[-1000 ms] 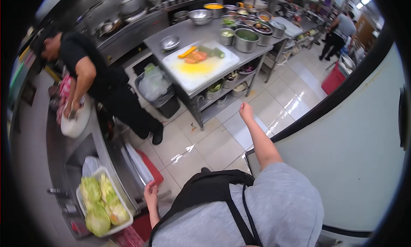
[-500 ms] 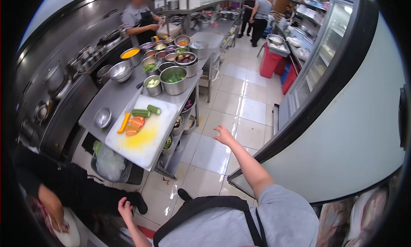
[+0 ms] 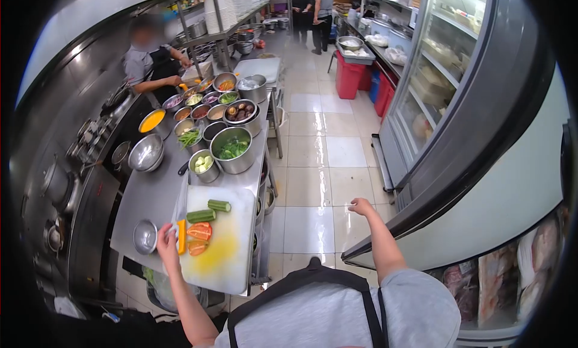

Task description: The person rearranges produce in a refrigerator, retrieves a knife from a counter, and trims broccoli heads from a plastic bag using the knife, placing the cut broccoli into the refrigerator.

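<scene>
My left hand (image 3: pixel 167 242) hovers with fingers apart over the table's near left side, between a small steel bowl (image 3: pixel 145 236) and a long yellow piece (image 3: pixel 182 236); I see nothing held in it. The yellow piece lies at the left edge of a white cutting board (image 3: pixel 238 266). Also on the board are orange-red cut vegetable pieces (image 3: pixel 199 230), cut green cucumber-like pieces (image 3: pixel 201 216) and a yellow stain. A black-handled knife (image 3: pixel 183 168) lies by the board's far left corner. My right hand (image 3: pixel 361 207), empty with loosely bent fingers, is above the floor beside the open fridge door (image 3: pixel 475 185).
Pots of greens (image 3: pixel 233 161), mushroom-like pieces (image 3: pixel 239 111) and other ingredients crowd the steel table's (image 3: pixel 141 194) far half. A person (image 3: pixel 150 65) works beyond it at left. Other people stand far down the tiled aisle. Red bins (image 3: pixel 346 77) line the right.
My left hand has risen from low beside my body to above the table by the small bowl. My right hand has moved rightward. The view has turned and come nearer the table.
</scene>
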